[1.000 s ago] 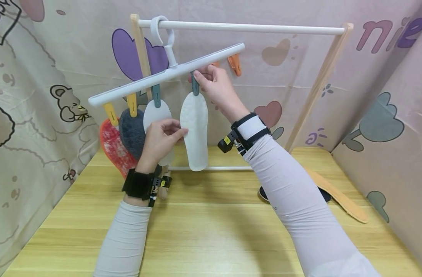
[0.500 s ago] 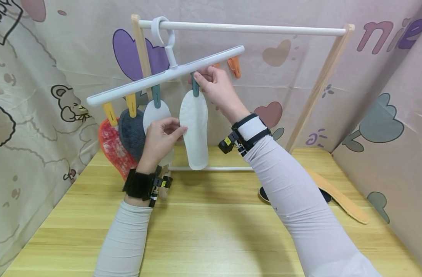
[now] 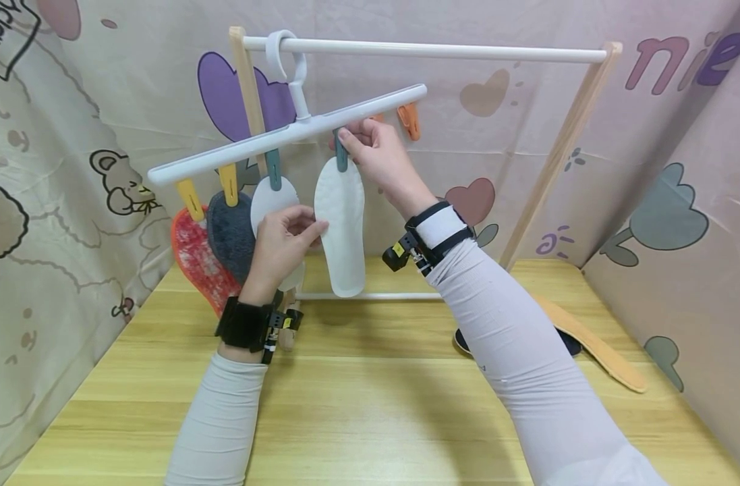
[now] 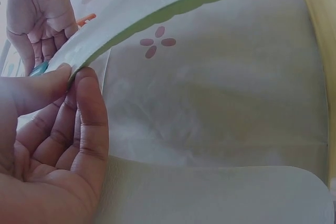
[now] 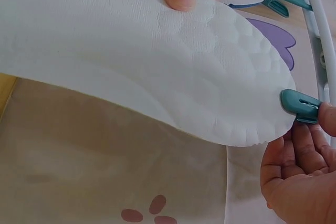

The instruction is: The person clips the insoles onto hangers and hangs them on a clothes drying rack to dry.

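A white insole (image 3: 340,229) hangs upright with its top edge in a dark green clip (image 3: 342,152) under a white hanger (image 3: 291,131). My right hand (image 3: 378,152) pinches that clip between thumb and fingers, as the right wrist view also shows. With thumb and forefinger, my left hand (image 3: 285,243) pinches the insole's left edge; the left wrist view shows its greenish side. Left of it, another green clip (image 3: 273,169) holds a second white insole (image 3: 272,196), partly hidden by my left hand. Yellow clips hold a grey insole (image 3: 230,233) and a red patterned insole (image 3: 200,253).
The hanger hooks over the white rail (image 3: 430,48) of a wooden-sided rack, its left end lower. An orange clip (image 3: 409,121) hangs from its right end. On the wooden table (image 3: 357,405), a tan insole (image 3: 600,347) overlaps a black one (image 3: 570,343), partly behind my right arm.
The hanger's right end has sunk a little and its left end has shifted slightly left and up, so it slopes less. Both hands keep their grips almost in place.
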Demonstrator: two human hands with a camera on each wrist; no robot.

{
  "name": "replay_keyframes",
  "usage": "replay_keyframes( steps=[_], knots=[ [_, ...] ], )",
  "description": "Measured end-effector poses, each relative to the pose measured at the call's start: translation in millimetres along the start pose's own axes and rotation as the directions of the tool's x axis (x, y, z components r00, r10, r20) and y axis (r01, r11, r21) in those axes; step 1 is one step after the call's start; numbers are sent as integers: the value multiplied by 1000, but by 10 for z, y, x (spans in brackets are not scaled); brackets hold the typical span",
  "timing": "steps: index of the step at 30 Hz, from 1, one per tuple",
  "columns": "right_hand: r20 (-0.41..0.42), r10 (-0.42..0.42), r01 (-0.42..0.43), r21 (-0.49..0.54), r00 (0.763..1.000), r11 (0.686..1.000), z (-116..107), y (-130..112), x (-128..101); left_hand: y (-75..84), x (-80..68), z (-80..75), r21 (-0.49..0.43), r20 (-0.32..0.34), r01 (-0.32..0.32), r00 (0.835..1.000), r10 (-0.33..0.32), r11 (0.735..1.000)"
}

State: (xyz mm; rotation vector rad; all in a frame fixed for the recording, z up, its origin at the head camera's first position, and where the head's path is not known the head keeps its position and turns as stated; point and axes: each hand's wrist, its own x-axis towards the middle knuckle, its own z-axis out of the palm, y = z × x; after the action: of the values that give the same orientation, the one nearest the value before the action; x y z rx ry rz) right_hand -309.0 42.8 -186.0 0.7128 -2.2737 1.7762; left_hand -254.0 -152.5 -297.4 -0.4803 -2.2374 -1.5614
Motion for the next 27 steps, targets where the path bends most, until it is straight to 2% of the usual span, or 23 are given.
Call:
replay_keyframes(
  steps=[27],
  knots=[
    [31,14,-14,-21,999,1000,-12,35,-22,-13,-3,3,27,2,5,1000,-5,1000]
  ],
)
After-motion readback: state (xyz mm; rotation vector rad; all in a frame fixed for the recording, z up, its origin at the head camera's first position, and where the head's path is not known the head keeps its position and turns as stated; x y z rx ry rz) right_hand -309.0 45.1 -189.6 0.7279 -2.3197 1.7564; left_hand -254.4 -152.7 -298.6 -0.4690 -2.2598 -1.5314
